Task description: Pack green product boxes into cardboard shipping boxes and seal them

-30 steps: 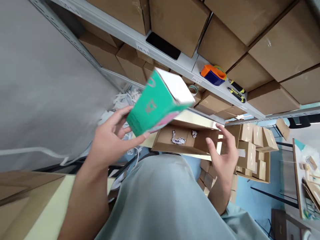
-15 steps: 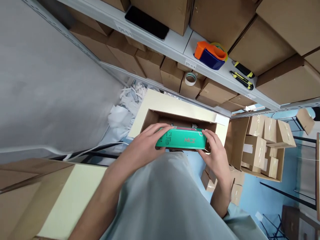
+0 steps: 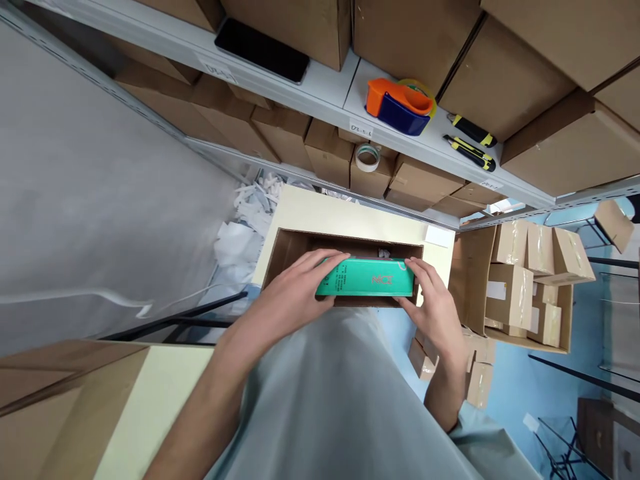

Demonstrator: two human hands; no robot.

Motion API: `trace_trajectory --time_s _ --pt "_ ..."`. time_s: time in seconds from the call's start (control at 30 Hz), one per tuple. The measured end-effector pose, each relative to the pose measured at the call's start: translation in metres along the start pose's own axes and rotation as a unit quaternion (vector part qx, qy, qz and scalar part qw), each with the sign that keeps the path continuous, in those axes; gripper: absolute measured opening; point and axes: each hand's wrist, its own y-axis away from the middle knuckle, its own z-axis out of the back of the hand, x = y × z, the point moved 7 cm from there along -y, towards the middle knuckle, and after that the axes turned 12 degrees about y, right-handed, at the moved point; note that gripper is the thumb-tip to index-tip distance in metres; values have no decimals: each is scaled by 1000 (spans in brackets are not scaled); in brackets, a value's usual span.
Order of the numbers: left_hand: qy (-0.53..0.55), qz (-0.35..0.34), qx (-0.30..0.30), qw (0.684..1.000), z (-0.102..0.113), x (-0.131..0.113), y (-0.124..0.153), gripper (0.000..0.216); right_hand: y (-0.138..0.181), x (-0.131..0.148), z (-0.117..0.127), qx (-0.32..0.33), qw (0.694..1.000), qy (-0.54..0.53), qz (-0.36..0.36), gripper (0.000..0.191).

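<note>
Between my two hands is a green box with red "NICE" lettering on the side facing me. My left hand grips its left end, thumb below and fingers over the top edge. At the other end, my right hand pinches the corner with fingers above and thumb beneath. The green box sits at the mouth of an open cardboard carton, over its near side. The carton's inside is mostly hidden behind the box and my hands. A pale yellow tabletop lies under the carton.
Along the shelf lie a phone, an orange and blue tape dispenser and two utility knives. A tape roll rests on boxes below. At right, a large carton holds several small boxes. Paper scraps lie at left.
The green box has tipped slightly, so its lettered side faces me more fully and its top shows less. Both hands keep their hold. The whole view has shifted a little.
</note>
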Motion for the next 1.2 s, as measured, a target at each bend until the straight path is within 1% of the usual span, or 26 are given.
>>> trace_trajectory --time_s 0.07,0.13,0.17,0.27,0.37,0.43,0.5,0.6,0.67,0.73,0.83,0.93,1.0,1.1,1.17,1.2 --pt "1 17 -9 1000 10 2 4 72 3 -5 3 -3 1000 0 -16 76" --pt "-3 32 -41 999 26 1 9 71 7 -10 9 -20 999 3 -31 79" --pt "-7 36 -64 997 35 0 12 67 9 -13 12 -31 999 6 -36 79" --pt "-22 29 -139 990 59 -5 19 54 13 -17 21 -57 997 14 -43 75" --pt "-50 35 -186 981 67 -4 25 50 17 -21 26 -71 996 17 -56 70" --pt "-64 55 -204 975 65 4 30 53 18 -24 26 -75 994 16 -77 67" --pt "-69 85 -219 969 61 18 35 59 18 -30 22 -68 991 11 -111 64" --pt "-76 152 -237 956 51 48 45 71 17 -40 9 -33 987 3 -158 62" --pt "-80 206 -242 945 43 69 52 74 16 -48 0 -10 982 5 -187 62" --pt "-79 249 -242 934 34 88 57 66 14 -56 -8 1 977 18 -212 60" --pt "-80 285 -245 923 22 104 60 43 8 -65 -17 21 973 47 -224 51" --pt "-86 295 -275 911 16 107 61 33 0 -65 -24 49 972 71 -217 36" --pt "-89 276 -293 911 16 103 60 29 -3 -62 -26 50 971 96 -212 28" --pt "-97 235 -310 916 20 93 66 24 -3 -52 -24 18 971 128 -200 26" --pt "-93 218 -328 914 25 88 82 22 1 -42 -21 -14 973 131 -188 27" --pt "-85 215 -343 911 29 87 95 22 4 -36 -18 -32 975 128 -180 27"
